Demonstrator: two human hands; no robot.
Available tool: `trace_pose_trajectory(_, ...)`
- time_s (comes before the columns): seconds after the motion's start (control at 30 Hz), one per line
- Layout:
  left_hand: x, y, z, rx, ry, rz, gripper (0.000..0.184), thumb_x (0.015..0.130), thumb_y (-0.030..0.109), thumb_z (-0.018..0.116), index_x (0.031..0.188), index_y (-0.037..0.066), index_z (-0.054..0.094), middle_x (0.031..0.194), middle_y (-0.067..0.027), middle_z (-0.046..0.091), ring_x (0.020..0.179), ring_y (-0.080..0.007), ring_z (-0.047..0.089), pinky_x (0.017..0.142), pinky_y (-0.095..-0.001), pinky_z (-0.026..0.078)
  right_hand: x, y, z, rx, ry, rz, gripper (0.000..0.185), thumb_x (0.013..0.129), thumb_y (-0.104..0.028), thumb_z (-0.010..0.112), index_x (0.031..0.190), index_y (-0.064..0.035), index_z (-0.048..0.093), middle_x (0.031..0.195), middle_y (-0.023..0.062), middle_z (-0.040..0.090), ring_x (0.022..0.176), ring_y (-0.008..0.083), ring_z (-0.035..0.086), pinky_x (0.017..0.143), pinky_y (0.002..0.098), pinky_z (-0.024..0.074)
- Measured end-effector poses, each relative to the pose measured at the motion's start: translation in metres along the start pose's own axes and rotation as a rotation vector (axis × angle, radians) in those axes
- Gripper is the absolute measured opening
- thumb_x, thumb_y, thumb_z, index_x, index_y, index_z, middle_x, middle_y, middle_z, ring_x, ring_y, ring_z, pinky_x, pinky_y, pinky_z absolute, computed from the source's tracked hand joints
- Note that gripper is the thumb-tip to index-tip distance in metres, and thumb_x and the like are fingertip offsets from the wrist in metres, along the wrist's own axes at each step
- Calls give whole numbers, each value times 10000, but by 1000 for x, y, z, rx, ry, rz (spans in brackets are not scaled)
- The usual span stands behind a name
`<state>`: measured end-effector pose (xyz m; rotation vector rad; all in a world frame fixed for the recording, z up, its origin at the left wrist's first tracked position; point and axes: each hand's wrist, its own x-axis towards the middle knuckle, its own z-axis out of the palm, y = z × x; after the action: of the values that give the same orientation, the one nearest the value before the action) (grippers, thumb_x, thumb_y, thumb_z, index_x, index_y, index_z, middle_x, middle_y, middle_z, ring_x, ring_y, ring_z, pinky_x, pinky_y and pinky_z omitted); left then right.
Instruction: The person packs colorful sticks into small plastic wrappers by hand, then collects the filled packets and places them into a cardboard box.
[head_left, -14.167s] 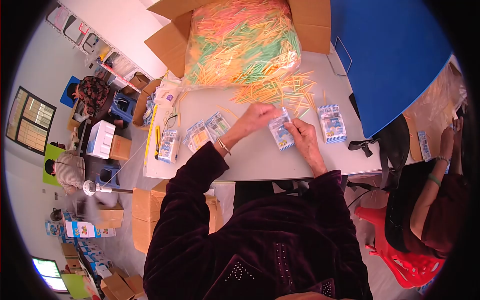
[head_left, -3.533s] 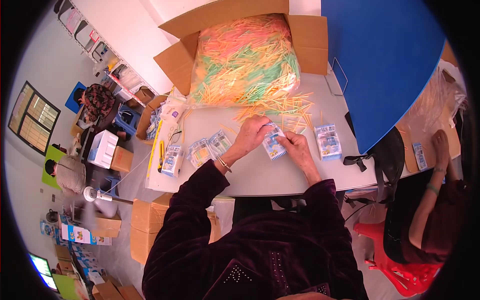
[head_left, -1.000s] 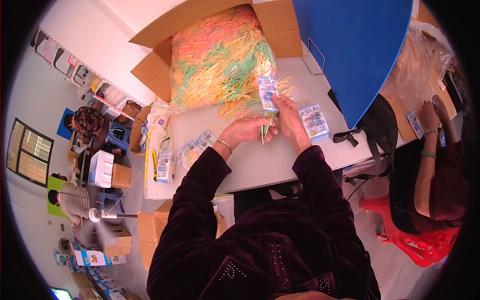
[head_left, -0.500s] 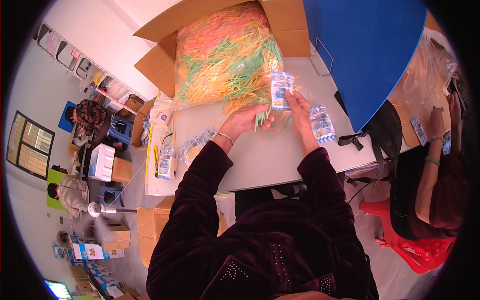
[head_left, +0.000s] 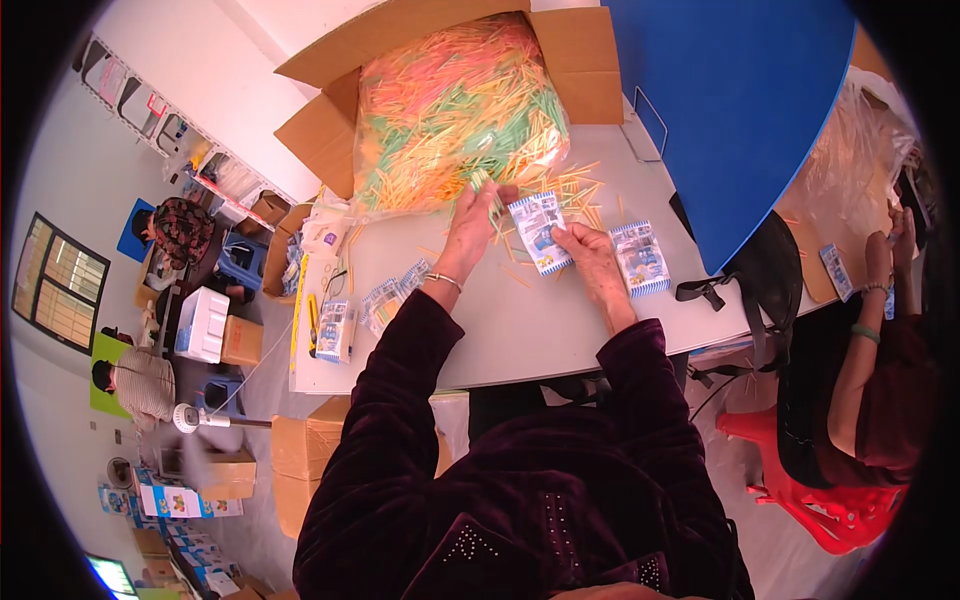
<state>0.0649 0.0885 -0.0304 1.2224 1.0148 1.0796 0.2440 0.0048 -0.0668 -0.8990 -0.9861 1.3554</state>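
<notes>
My left hand (head_left: 468,228) is closed on a small bunch of thin green sticks (head_left: 482,179), fingers pointing up at the front of the big clear bag (head_left: 450,120). Similar sticks in pink, yellow, orange and green fill that bag, and some lie loose on the table just beyond my hands. Between thumb and fingers, my right hand (head_left: 592,258) grips a blue-and-white printed packet (head_left: 536,225), tilted and face up. To its right lies a stack of like packets (head_left: 640,258). I cannot tell whether the held packet contains anything.
A cardboard box (head_left: 578,65) surrounds the bag. More packets (head_left: 335,330), a yellow cutter (head_left: 313,322) and glasses (head_left: 335,284) lie at the table's left. A blue board (head_left: 720,120) and black backpack (head_left: 765,265) are on the right, with a co-worker's arm (head_left: 855,365) beyond.
My left hand has moved up and left toward the bag, with the stick ends now pointing upward. My right hand has lowered the packet slightly toward me and tilted it.
</notes>
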Motion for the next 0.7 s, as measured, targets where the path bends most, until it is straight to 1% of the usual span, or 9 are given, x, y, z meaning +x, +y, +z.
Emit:
trace_pose_trajectory(0.07,5,6,-2,-110,1,120,272,973,244,408,1076,-4,450,1062,-155,584,940,-215,582,843,-340,482,0,3,0,-31,-25,-2,200,872,-217,610,874,-22,654,761,-41,613,678,11,496,661,171,386)
trace_pose_trajectory(0.1,4,11,-1,-112,6,120,272,973,244,408,1076,-4,450,1062,-155,584,940,-215,582,843,-340,482,0,5,0,-59,-44,-11,205,874,-217,607,881,-17,652,763,-39,613,676,12,500,655,172,390)
trace_pose_trajectory(0.17,4,21,4,-302,31,195,255,974,237,404,1051,-4,431,1045,-180,578,937,-250,598,838,-350,495,2,11,-2,-72,-68,2,203,876,-217,603,883,-20,651,766,-40,613,683,10,500,657,168,389)
trace_pose_trajectory(0.27,1,28,11,-344,32,264,283,977,278,391,1068,12,413,993,-171,572,924,-268,608,832,-361,496,-1,8,0,-81,-111,21,197,880,-216,597,885,-27,648,763,-46,606,688,5,495,651,166,387)
trace_pose_trajectory(0.43,-11,35,23,-335,14,272,277,979,281,383,1062,18,409,987,-160,564,919,-268,608,841,-372,496,-5,4,0,-131,-132,45,187,885,-219,590,875,-39,639,738,-60,583,669,0,478,622,172,380)
trace_pose_trajectory(0.5,-13,36,26,-331,12,276,271,980,279,382,1060,22,410,985,-156,565,919,-267,608,837,-371,496,-3,5,-1,-133,-141,23,187,886,-220,587,870,-39,632,721,-63,568,651,1,468,608,173,374)
trace_pose_trajectory(0.6,-17,41,27,-343,6,302,263,980,279,382,1046,26,416,981,-147,563,916,-264,608,832,-367,495,-6,2,0,-131,-151,21,188,885,-219,590,858,-38,635,729,-60,577,656,0,472,609,171,371)
trace_pose_trajectory(0.67,-20,47,27,-368,-5,343,212,975,249,401,989,40,432,990,-168,573,928,-279,605,844,-383,499,-8,0,2,-107,-164,29,189,884,-217,592,857,-36,639,734,-58,582,662,1,477,612,171,373)
trace_pose_trajectory(0.7,-21,47,26,-368,-3,343,212,975,249,401,989,40,432,990,-168,573,928,-279,605,844,-383,499,-8,-1,2,-83,-174,36,191,883,-216,594,856,-34,643,738,-56,587,668,2,481,614,172,375)
